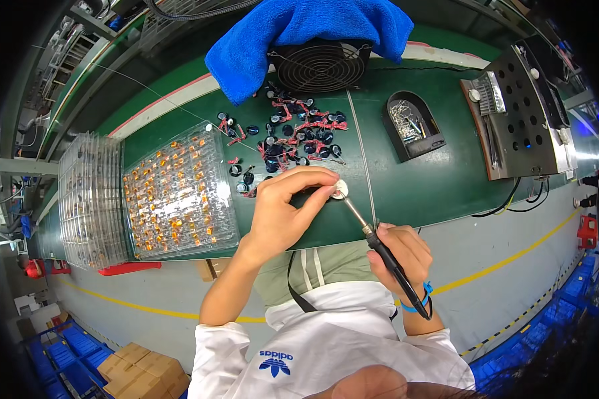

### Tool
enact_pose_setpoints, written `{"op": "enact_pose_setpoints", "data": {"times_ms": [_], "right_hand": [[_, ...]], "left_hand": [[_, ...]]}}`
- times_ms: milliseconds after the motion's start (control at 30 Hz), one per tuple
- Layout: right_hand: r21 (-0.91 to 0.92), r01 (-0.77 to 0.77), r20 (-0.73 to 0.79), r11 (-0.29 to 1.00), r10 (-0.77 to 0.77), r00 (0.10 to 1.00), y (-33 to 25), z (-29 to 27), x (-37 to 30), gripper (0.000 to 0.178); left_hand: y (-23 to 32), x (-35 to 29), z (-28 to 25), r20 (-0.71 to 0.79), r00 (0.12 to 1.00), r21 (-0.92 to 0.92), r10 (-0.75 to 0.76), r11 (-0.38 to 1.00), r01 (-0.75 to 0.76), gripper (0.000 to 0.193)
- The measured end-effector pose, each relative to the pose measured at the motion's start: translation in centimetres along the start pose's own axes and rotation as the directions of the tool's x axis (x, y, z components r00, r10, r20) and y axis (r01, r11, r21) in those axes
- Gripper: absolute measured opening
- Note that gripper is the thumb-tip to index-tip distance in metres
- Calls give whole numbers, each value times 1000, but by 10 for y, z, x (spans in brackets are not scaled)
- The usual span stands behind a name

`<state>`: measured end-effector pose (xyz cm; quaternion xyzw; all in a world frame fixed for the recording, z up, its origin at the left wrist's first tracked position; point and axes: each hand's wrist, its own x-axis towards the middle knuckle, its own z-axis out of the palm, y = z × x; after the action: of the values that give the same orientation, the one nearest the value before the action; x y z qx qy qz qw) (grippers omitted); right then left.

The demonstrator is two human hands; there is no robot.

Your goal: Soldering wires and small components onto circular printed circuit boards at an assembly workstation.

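My left hand [281, 216] pinches a small round white part [341, 189] between thumb and fingertips, above the near side of the green bench [313, 233]. Wrapped around the black handle of a soldering iron [387, 256] is my right hand [409, 253]. The iron's metal tip points up and left, reaching the white part; whether they touch is too small to tell. Just beyond my left hand lies a loose pile of small round black parts [306, 136] with red wires.
A clear tray [229, 226] of orange-marked pieces and stacked clear trays [93, 199] stand left. Behind the pile is a black fan [321, 66] under a blue towel [236, 66]. Rightward are a black bin [396, 136] of small metal pieces and a perforated metal box [522, 113].
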<state>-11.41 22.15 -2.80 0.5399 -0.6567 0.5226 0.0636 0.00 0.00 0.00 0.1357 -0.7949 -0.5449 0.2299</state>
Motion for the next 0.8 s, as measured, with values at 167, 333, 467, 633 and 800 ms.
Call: {"op": "enact_pose_setpoints", "data": {"times_ms": [167,333,467,633,800], "right_hand": [[38,-1,-27,999,2,1000,1,-1,0,37],[51,-25,-46,998,28,999,1,-3,-1,35],[73,-13,-48,997,17,999,2,-2,-1,34],[58,8,-29,998,-6,1000,2,-3,0,33],[57,-4,0,998,4,1000,3,-4,-1,39]], "left_hand": [[2,0,0,-8,1000,0,-6,1000,6,17],[4,-1,2,-10,999,-74,-46,996,45,21],[6,-1,2,-5,999,-108,-32,994,31,25],[6,-1,1,12,1000,-78,-19,997,20,25],[7,-1,1,19,1000,-68,-24,997,25,25]]}}
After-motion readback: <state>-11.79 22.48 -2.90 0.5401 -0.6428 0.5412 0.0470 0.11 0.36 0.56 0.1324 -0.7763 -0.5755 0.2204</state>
